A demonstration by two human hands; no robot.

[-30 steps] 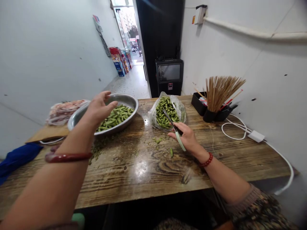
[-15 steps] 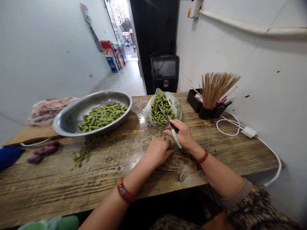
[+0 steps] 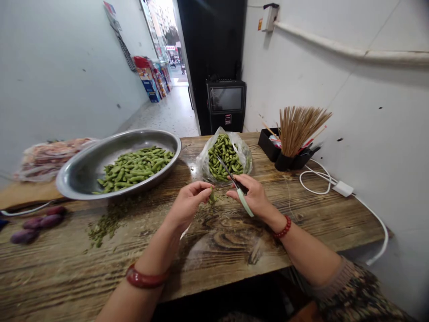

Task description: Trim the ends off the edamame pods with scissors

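My left hand [image 3: 191, 202] is closed in a pinch over the table, with a green edamame pod [image 3: 212, 195] at its fingertips, partly hidden by the thumb. To its right, my right hand [image 3: 251, 194] grips scissors [image 3: 246, 202] with a pale green handle. Their dark blades point away from me, over the near side of a clear plastic bag [image 3: 247, 163] full of edamame pods [image 3: 225, 154]. On the left, a wide steel basin [image 3: 80, 167] holds a heap of green pods [image 3: 137, 167]. Small green trimmings [image 3: 103, 226] lie on the wooden table [image 3: 214, 264].
Several purple-red fruits or bulbs [image 3: 42, 222] lie at the left, below a bagged pinkish food [image 3: 55, 156]. Wooden skewers [image 3: 298, 134] stand in a black holder [image 3: 285, 160] at the right back. A white cable [image 3: 372, 214] with an adapter trails along the right edge.
My left hand has risen from the tabletop, moved left and turned, with a green pod now showing in its pinch. My right hand still holds the scissors. The view has shifted slightly.
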